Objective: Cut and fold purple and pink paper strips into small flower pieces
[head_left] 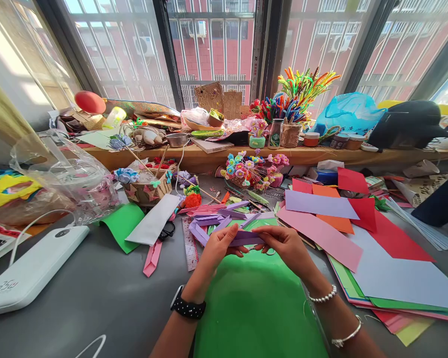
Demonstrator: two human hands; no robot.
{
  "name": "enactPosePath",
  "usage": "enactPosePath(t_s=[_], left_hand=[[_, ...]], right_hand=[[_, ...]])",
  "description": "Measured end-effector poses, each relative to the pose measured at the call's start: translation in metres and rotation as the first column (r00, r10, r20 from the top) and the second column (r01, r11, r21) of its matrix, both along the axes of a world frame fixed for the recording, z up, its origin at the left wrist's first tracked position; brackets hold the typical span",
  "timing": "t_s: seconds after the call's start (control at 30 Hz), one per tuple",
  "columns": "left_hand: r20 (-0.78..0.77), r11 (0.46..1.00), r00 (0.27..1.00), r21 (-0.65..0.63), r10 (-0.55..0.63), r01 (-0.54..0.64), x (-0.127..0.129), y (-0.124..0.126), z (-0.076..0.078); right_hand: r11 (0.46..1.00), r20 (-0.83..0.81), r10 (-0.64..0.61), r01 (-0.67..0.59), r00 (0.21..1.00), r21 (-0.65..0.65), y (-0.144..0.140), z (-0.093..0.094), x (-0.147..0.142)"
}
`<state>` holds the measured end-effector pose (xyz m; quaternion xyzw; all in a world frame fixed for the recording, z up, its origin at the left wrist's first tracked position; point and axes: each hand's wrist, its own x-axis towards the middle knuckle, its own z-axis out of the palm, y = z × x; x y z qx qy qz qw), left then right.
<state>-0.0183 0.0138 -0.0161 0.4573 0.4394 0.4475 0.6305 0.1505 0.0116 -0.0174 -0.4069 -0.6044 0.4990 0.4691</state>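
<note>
On the grey desk [97, 298] we see one smooth bright green sheet of paper [257, 308] at the near edge, and one white rounded plastic power bank [26, 273] at the left edge. Above the sheet our two hands, left hand [218, 248] and right hand [285, 246], pinch one folded purple paper strip [246, 238], fingers curled closed on its ends. Just beyond lie several more creased purple strips [209, 221].

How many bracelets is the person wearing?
2, both on the right forearm: a bead bracelet near the wrist and a silver bangle further up. The left wrist carries a black watch instead.
</note>
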Motion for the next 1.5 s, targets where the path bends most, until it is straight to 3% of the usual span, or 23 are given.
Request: enactPosePath(t_s=[0.17,0.43,0.73,0.9,1.33,1.5], left_hand=[[-0.01,1.0,1.0,-0.022,0.012,-0.012,-0.0008,0.0004,0.0007],[0.025,1.0,0.999,-0.003,0.028,-0.028,-0.0063,0.0018,0.0031],[-0.062,0.969,0.976,0.146,0.21,-0.199,-0.0001,0.0013,-0.0019],[-0.038,0.974,0.98,0.131,0.193,-0.186,0.0015,0.0011,-0.0038],[0.04,1.0,0.999,-0.001,-0.004,0.004,-0.0024,0.0029,-0.0016],[-0.006,1.0,1.0,0.01,0.018,-0.017,-0.0012,0.003,-0.0018]], right_hand=[[1.0,0.033,-0.003,0.003,0.999,0.006,-0.0001,-0.0007,0.0001],[0.998,-0.043,-0.054,0.052,0.998,-0.041,0.001,0.0023,0.0021],[0.998,-0.033,-0.023,0.021,0.999,-0.058,-0.0003,0.002,-0.0026],[0.999,0.008,-0.023,0.023,1.0,-0.031,-0.0009,0.0018,-0.0024],[0.992,0.123,-0.066,0.051,0.99,0.119,-0.0015,-0.0003,0.0002],[0.977,0.16,-0.052,0.017,0.986,0.212,-0.0008,-0.0038,-0.0008]])
